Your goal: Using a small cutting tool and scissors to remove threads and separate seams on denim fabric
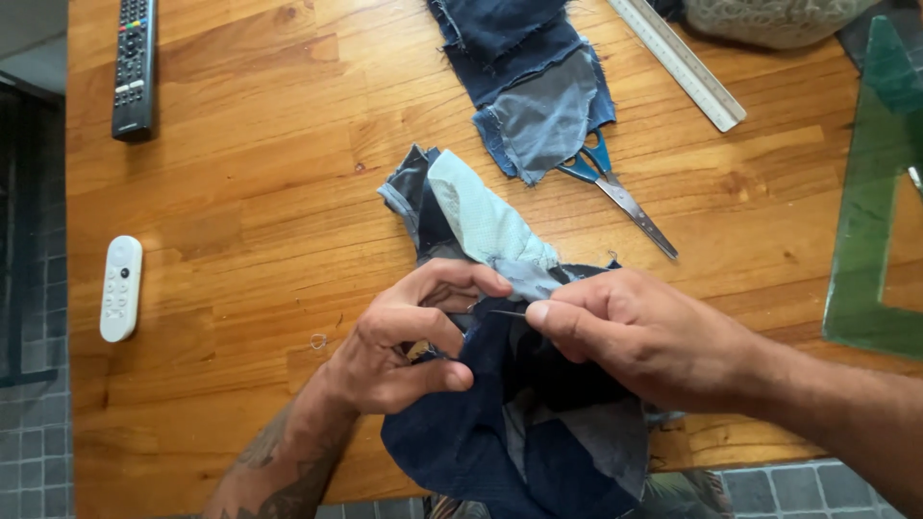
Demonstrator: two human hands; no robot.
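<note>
1. Here, at the near edge of the orange-brown wooden counter (250, 221), both hands work on a patchwork piece of dark blue denim and pale grey-green cloth (500, 384); its lower part hangs over the counter's edge, and its pale upper end lies crumpled on the wood.
2. The left hand (409, 341) grips a fold of the patchwork, its fingers (461, 279) curled over the top and the thumb pressed against the denim below.
3. The right hand (639, 336) has thumb and forefinger pressed together, pinching a thin metal sewing needle (505, 311) whose tip points toward the left hand, just beside the cloth.
4. Farther up the counter lies a second strip of sewn blue and grey denim patches (534, 86), partly covering a pair of blue-handled scissors (615, 187) with the blades pointing toward the right hand.
5. A pale metal ruler (683, 62) lies slanted at the far right, and a green transparent set square (870, 192) rests at the right edge.
6. At the left side, a black remote control (133, 67) sits well above a small white remote control (121, 288); both are well apart from the hands.
</note>
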